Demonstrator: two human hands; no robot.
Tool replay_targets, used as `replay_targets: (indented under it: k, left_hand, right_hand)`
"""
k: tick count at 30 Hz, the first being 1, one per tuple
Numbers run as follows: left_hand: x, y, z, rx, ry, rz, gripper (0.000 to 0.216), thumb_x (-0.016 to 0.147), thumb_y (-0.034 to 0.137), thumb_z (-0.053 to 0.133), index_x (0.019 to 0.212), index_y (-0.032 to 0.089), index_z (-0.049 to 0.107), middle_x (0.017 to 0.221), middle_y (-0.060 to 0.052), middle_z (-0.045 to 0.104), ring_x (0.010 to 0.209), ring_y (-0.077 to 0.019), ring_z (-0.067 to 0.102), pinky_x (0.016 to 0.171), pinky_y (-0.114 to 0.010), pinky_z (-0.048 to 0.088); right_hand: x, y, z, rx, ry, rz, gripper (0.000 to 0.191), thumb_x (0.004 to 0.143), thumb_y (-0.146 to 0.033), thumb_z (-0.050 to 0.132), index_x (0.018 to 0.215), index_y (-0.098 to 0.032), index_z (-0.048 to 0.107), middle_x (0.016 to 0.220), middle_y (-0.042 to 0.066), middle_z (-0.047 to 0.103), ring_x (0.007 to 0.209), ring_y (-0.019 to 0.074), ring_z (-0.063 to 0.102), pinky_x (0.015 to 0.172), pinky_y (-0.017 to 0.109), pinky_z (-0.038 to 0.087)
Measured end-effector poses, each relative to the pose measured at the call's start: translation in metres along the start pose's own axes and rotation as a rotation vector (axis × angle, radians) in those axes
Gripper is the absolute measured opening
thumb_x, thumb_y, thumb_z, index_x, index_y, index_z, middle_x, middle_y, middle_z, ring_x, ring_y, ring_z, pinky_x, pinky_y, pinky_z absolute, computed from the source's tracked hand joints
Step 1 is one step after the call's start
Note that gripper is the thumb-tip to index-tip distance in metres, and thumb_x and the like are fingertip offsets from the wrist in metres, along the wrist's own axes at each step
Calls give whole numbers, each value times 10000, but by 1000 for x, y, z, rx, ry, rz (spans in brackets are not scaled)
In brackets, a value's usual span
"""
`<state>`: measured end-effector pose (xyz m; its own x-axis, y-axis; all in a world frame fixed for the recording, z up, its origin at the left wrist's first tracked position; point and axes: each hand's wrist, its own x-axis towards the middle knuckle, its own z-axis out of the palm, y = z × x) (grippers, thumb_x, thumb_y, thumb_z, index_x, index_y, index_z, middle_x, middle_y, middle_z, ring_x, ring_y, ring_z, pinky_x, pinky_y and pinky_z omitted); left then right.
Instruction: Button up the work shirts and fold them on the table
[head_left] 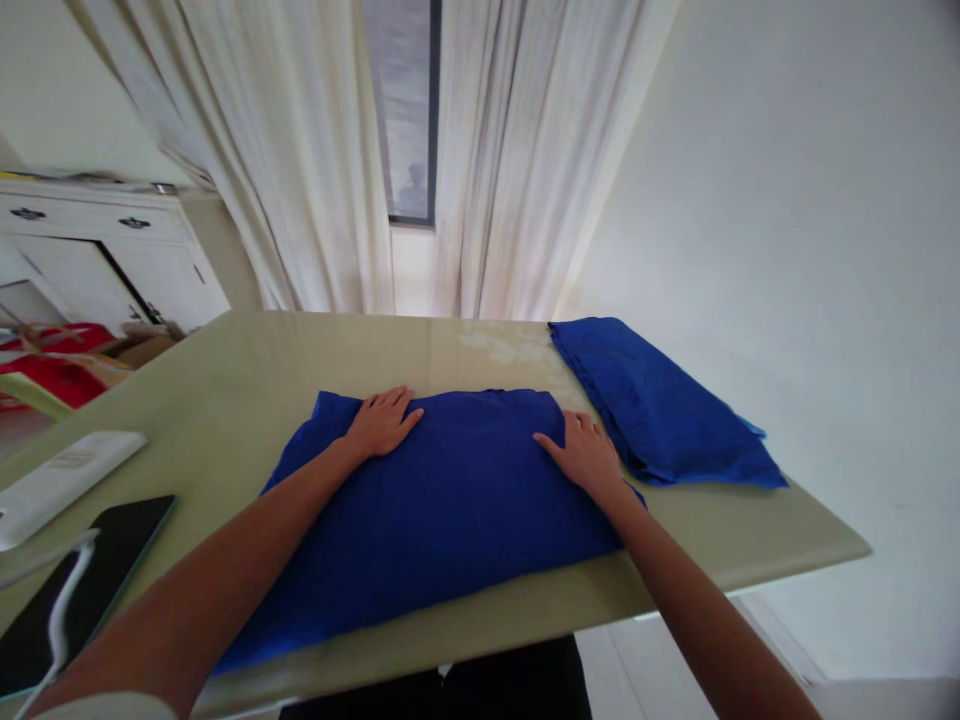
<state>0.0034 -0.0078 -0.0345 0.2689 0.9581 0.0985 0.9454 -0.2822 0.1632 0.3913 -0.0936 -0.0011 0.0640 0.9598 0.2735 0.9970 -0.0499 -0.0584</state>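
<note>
A blue cloth (450,500) lies spread flat on the pale table (247,370) in front of me. My left hand (382,420) rests palm down on its far left part, fingers stretched out. My right hand (585,452) lies flat on the cloth's far right edge, fingers apart. Neither hand grips anything. To the right, near the table's right edge, sits a folded stack of blue cloth (660,405), close to my right hand but not touched by it.
A dark tablet (90,580) with a white cable (64,610) and a white flat device (60,480) lie at the table's left. White curtains (315,150) and a window stand behind. A white cabinet (105,250) and red items (52,375) are at far left.
</note>
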Motion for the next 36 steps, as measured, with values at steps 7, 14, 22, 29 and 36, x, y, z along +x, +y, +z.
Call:
replay_targets:
  k: [7,14,22,29,36]
  left_hand:
    - [27,9,10,12,-43,172,749,1039,585,177,1594,134,398,1676,-144,356,1557,-292,315,1276,-505,177]
    - [16,81,10,-149,21,477,603,1042,590,321,1318,142,616,1390,-174,632,1308,-305,548,1153,-471,368]
    - [-5,109,8,-208,144,682,461,1054,523,359,1153,177,647,1208,-146,688,1147,-274,610,1090,-434,395]
    - [22,67,-12,-38,-20,428,608,904,738,520,1081,191,718,1150,-133,727,1147,-342,632,1111,-502,331]
    - [33,69,-35,-300,-483,418,484,851,660,595,891,199,737,945,-71,749,910,-255,689,819,-308,476]
  right_hand:
    - [-115,54,-18,223,-159,233,681,895,-659,604,1362,-170,523,1313,197,660,1165,382,668,951,455,501]
    - [-213,92,-53,640,-418,509,486,708,-704,771,907,-272,670,850,90,754,888,373,725,793,432,527]
    - [-242,77,-46,1656,-239,835,708,717,-659,821,1237,-196,691,1182,138,769,1176,376,701,1042,506,526]
    - [-250,76,-38,1740,-404,733,792,622,-441,939,1324,-187,673,1216,154,760,1214,407,680,1109,555,484]
    - [-249,74,-38,1552,-500,675,745,648,-517,924,1295,-209,720,1363,131,696,1338,418,585,1160,538,443]
